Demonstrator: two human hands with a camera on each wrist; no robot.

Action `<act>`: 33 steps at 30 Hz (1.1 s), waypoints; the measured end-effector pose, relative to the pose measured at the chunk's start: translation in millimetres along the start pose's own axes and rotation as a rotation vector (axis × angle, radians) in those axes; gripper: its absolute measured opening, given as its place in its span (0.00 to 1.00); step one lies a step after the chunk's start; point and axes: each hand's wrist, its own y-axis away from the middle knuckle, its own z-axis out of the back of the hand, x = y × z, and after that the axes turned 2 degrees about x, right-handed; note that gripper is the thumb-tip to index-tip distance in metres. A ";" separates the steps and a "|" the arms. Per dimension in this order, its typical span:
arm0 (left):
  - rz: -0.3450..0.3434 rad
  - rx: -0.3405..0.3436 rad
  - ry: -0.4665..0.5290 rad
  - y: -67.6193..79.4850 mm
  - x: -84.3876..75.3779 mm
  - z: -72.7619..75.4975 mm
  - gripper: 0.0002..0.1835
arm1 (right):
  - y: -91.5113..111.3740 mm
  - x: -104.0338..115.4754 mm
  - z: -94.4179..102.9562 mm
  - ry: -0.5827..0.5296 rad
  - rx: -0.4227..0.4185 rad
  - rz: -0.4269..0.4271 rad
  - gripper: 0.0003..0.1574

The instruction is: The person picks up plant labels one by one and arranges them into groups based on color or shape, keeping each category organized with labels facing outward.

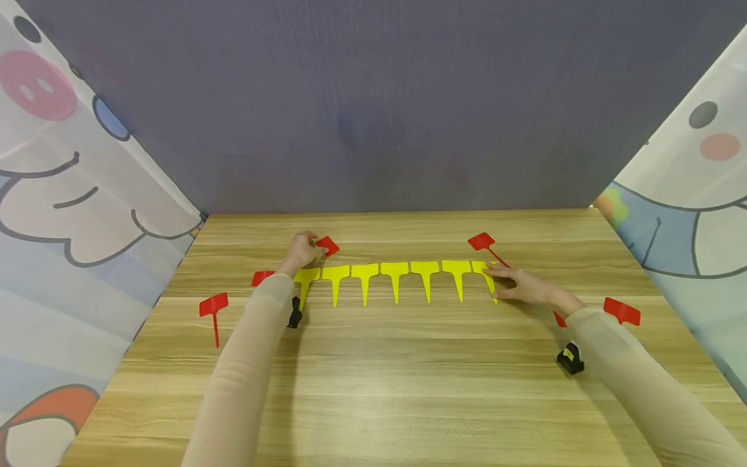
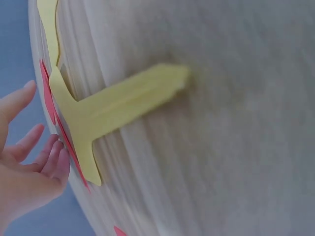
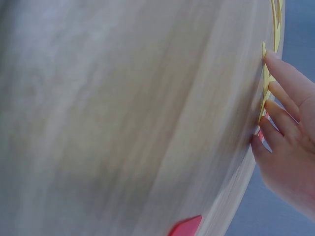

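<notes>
Both hands have their digits spread loosely and grip nothing: the right hand (image 1: 522, 287) rests its fingertips on the last yellow tag (image 1: 480, 267) at the row's right end, while the left hand (image 1: 302, 251) reaches a red tag (image 1: 329, 246) just behind the row's left part; whether it touches is unclear. Seven yellow tags lie side by side, pointed stems toward the person. One more red tag (image 1: 481, 241) lies behind the right end, others near both sleeves (image 1: 233, 376). Beneath is a wood-grained table (image 1: 397, 389); beyond, a dark grey panel (image 1: 397, 110).
</notes>
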 end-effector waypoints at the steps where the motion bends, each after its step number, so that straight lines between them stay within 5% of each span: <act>1: 0.007 0.006 0.009 -0.4 0.4 0.1 0.28 | 0.0 0.0 0.1 -0.001 0.001 0.000 0.39; 19: 0.081 0.024 -0.056 -3.8 -2.0 -0.9 0.29 | -0.5 0.9 1.7 0.011 0.001 0.010 0.39; 33: 0.091 -0.055 -0.143 -1.9 -5.7 -7.7 0.28 | -0.2 1.7 1.0 0.018 0.003 0.003 0.39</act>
